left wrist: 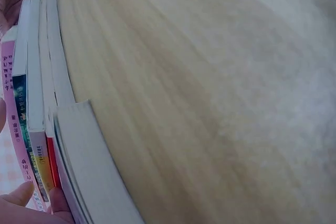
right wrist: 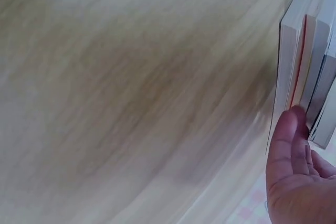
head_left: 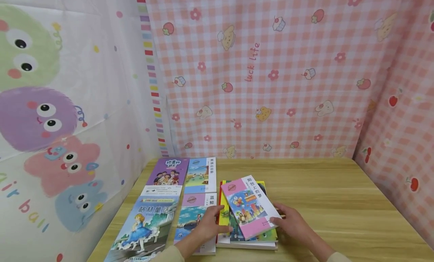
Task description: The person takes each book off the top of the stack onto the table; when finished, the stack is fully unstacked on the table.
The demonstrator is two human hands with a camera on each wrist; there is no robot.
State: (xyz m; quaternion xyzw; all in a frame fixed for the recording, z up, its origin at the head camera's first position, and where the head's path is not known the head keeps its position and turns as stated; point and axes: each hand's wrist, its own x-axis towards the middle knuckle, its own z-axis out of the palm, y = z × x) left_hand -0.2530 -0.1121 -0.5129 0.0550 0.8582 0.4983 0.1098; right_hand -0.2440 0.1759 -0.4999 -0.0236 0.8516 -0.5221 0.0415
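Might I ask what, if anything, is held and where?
The right hand seems to hold the top pink book by its lower right corner; left hand, cannot tell.

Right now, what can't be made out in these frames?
- Head: most of the yellow-edged cover, hidden by the pink-and-white 阳台上的梦 book.
- Head: part of the 蓝鲸 book, behind the left grip.
- Head: bottom of the 格林童话 book, cut off by the lower edge.
- Head: fine print on the purple book, too small.
- Right wrist: rest of the book stack, cut off by the right edge.
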